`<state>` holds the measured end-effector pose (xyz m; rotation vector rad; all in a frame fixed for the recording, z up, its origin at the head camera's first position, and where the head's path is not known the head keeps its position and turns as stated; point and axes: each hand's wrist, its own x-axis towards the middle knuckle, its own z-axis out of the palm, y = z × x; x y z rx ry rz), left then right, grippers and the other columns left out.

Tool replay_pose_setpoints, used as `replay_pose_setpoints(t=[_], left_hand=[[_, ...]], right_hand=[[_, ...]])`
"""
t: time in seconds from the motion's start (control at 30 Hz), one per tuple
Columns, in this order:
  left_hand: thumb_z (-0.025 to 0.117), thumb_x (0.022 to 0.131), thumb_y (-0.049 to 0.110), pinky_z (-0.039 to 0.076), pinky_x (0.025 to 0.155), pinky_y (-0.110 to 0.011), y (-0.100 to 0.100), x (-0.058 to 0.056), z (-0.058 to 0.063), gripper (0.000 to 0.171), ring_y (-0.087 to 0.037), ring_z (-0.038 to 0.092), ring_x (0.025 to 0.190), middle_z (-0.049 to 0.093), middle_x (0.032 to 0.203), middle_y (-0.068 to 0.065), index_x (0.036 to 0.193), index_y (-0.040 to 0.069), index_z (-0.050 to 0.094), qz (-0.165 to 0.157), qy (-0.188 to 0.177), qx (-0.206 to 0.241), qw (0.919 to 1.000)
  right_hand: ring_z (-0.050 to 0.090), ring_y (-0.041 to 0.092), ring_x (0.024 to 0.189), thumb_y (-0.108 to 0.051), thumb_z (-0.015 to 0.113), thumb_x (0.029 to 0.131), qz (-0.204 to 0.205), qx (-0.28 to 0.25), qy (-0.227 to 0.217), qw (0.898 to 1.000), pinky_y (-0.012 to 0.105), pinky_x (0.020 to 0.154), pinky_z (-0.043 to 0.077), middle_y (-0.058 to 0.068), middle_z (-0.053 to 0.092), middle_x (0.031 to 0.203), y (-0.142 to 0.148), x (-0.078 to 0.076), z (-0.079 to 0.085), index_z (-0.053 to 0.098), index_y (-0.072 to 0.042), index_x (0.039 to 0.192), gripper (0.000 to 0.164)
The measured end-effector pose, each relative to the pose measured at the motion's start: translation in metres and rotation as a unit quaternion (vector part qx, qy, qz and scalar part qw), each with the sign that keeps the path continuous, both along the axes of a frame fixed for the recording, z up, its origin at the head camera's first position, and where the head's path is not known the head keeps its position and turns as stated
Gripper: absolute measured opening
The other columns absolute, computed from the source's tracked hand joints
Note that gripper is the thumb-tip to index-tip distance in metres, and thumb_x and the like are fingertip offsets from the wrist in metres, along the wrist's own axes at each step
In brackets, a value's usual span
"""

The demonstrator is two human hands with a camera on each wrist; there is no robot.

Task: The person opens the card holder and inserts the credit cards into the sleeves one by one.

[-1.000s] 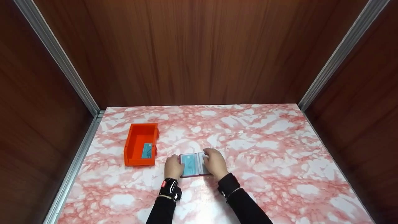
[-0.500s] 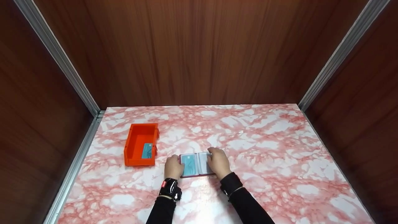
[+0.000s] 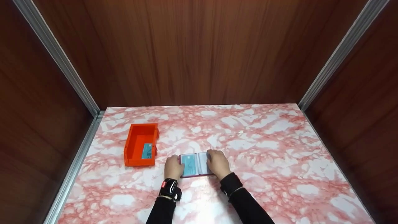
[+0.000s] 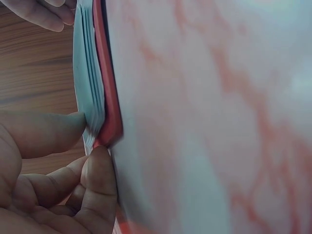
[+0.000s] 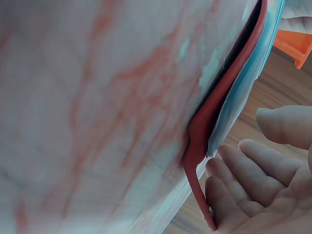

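Note:
A red-covered card holder (image 3: 203, 163) lies spread out on the table, with clear sleeves inside. A blue card (image 3: 188, 165) with large lettering fills its left sleeve. My left hand (image 3: 173, 168) pinches the left edge. In the left wrist view, the thumb (image 4: 53, 132) presses on the stacked sleeves and a finger touches the red cover (image 4: 109, 83). At the right edge is my right hand (image 3: 219, 163). The right wrist view shows its loosely bent fingers (image 5: 263, 170) against the cover's edge, while the thumb (image 5: 285, 124) stands apart from the sleeves.
An orange bin (image 3: 140, 162) stands to the left of the card holder, with another blue card (image 3: 146, 151) inside. Brown wood-grain walls (image 3: 199, 56) enclose the back and sides of the red-and-white marbled table (image 3: 267, 174). Metal profiles (image 3: 73, 77) run along the corners.
My right hand has shifted right, off the right-hand sleeve to the card holder's edge, uncovering more of that sleeve. The left hand has stayed in place.

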<state>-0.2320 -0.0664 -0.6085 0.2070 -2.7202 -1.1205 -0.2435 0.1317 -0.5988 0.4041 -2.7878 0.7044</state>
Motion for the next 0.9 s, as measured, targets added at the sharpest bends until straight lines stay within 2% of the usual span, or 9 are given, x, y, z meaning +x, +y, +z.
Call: replay_pose_setpoints(t=[0.47,0.77,0.9], left_hand=[[0.074,0.076,0.004,0.049,0.076,-0.048,-0.0008,-0.0014,-0.0008,0.018,-0.034,0.060,0.081,0.060,0.079,-0.013,0.090,-0.003,0.066,-0.002,-0.016,0.001,0.9999],[0.072,0.074,0.001,0.048,0.075,-0.048,0.0007,-0.0002,0.0001,0.015,-0.036,0.061,0.081,0.061,0.077,-0.013,0.087,-0.003,0.066,0.000,0.001,-0.002,1.0000],[0.072,0.074,0.001,0.048,0.076,-0.049,0.0012,0.0002,0.0006,0.016,-0.037,0.061,0.083,0.061,0.079,-0.014,0.089,-0.004,0.067,0.001,-0.002,-0.002,1.0000]], right_hand=[[0.064,0.037,0.099,-0.004,0.073,0.083,0.008,0.024,0.005,1.000,0.046,0.088,0.051,0.017,0.070,0.107,-0.0004,0.0029,-0.0001,0.069,0.001,0.111,0.028],[0.064,0.036,0.101,-0.007,0.073,0.084,0.004,0.031,-0.006,0.999,0.046,0.087,0.052,0.015,0.071,0.107,-0.0006,0.0040,0.0023,0.070,-0.001,0.111,0.027],[0.063,0.035,0.100,-0.008,0.073,0.084,0.008,0.035,-0.005,0.999,0.045,0.085,0.053,0.014,0.071,0.106,-0.0007,0.0048,0.0030,0.071,-0.002,0.109,0.025]])
